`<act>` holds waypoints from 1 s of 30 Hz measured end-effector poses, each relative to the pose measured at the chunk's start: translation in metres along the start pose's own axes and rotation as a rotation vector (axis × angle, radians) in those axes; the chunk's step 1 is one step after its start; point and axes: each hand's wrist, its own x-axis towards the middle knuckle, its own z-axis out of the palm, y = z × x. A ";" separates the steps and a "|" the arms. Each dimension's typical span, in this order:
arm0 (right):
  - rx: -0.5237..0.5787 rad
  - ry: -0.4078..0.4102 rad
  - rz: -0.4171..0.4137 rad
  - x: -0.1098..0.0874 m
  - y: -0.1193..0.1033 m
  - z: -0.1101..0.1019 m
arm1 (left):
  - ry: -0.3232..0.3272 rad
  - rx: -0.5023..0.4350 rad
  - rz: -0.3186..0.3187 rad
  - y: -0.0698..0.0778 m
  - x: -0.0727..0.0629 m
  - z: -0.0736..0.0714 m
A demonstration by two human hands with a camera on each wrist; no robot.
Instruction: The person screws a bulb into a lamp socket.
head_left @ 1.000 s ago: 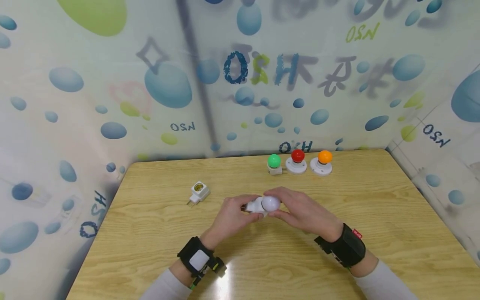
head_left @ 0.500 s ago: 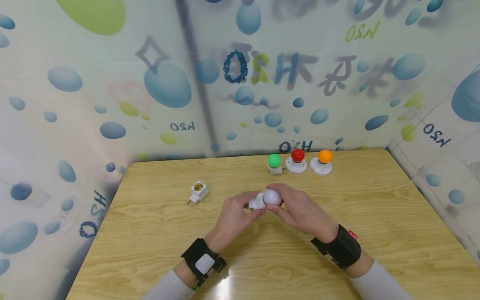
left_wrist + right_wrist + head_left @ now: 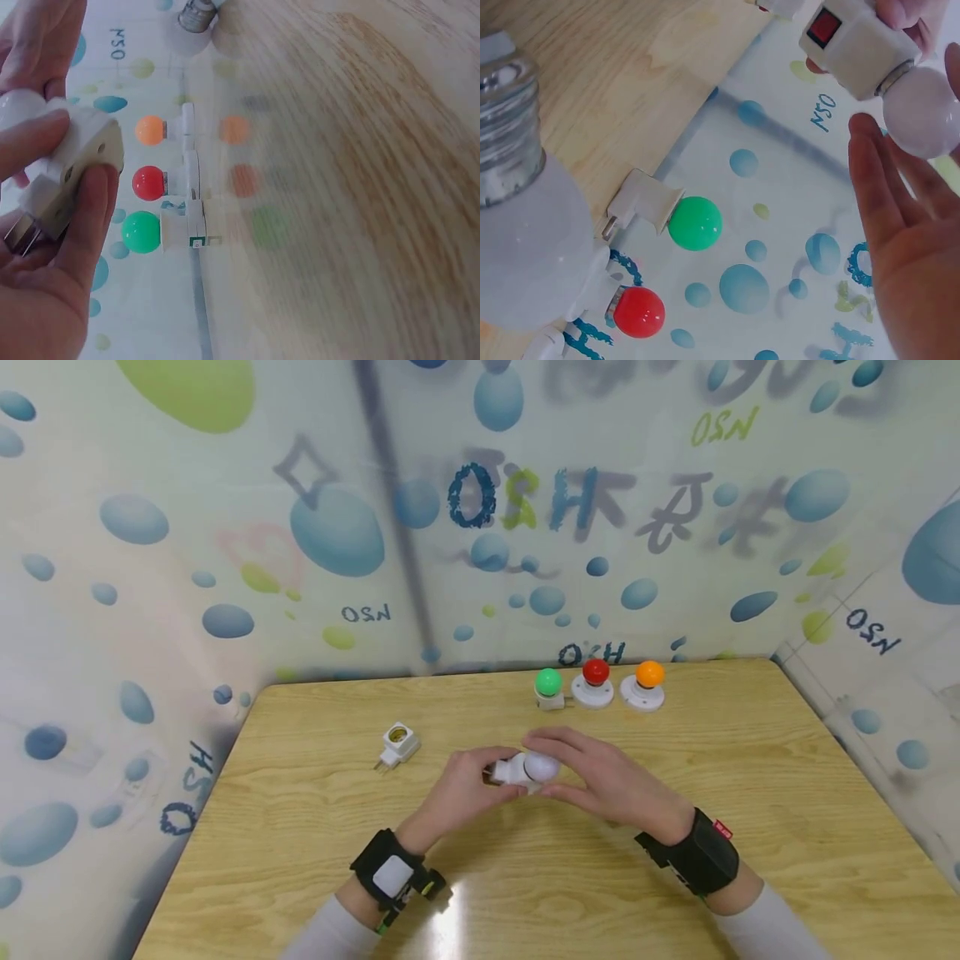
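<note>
My left hand (image 3: 461,785) pinches a white plug-in lamp socket (image 3: 86,142) between thumb and fingers, its metal prongs pointing back toward the palm. Seated in the socket is a white light bulb (image 3: 542,767). A red rocker switch (image 3: 824,28) shows on the socket in the right wrist view. Around the bulb, my right hand (image 3: 607,781) holds its fingers loose and nearly straight, with a gap between fingertips (image 3: 864,124) and glass. Another white bulb (image 3: 525,240), with a metal screw base, lies close to the right wrist camera; the right arm hides it in the head view.
An unfilled plug-in socket (image 3: 399,742) lies on the wooden table (image 3: 315,827), left of my hands. Along the back stand a green bulb (image 3: 548,682) in a plug-in socket, then a red bulb (image 3: 596,672) and an orange bulb (image 3: 650,673) on round white bases.
Half a second ago the right fingers were closed around the bulb; they have now loosened and spread. Both hands, with socket and bulb, have shifted slightly left and nearer.
</note>
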 end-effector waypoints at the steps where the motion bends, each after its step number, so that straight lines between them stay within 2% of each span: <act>1: -0.003 -0.016 -0.024 0.000 0.000 -0.001 | -0.023 -0.014 -0.004 -0.001 0.000 -0.001; 6: -0.015 -0.059 -0.092 0.000 -0.001 -0.003 | -0.103 -0.049 -0.018 -0.004 0.001 -0.005; 10: 0.005 -0.036 -0.093 -0.001 -0.001 -0.002 | -0.100 -0.053 -0.004 -0.005 0.000 -0.004; 17: -0.034 0.046 -0.123 0.001 -0.001 0.005 | 0.023 -0.059 0.023 -0.004 -0.003 0.002; 30: -0.060 0.147 -0.059 0.006 0.001 0.010 | 0.253 0.151 0.118 0.004 -0.002 0.017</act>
